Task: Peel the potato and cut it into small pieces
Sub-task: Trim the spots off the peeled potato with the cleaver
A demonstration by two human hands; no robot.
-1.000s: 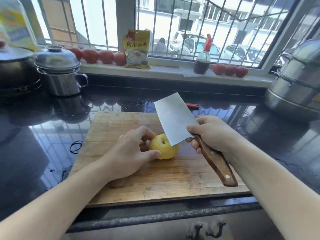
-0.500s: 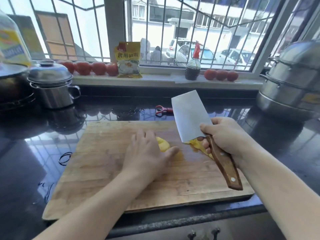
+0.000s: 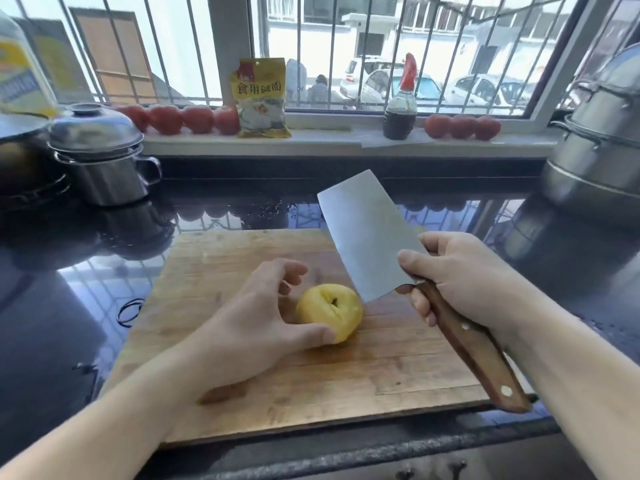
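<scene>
Peeled yellow potato (image 3: 329,311) sits on the wooden cutting board (image 3: 242,258); left hand (image 3: 256,323) cups it, thumb touching, fingers loose. Right hand (image 3: 460,282) clamped round the wooden-handled steel cleaver (image 3: 367,237), blade raised.

I am looking at a home kitchen. I see a wooden cutting board (image 3: 277,393) on a shiny black table (image 3: 52,323), steel pots (image 3: 104,161), red tomatoes (image 3: 180,118) on the windowsill (image 3: 329,138), and a sauce bottle (image 3: 400,109).
</scene>
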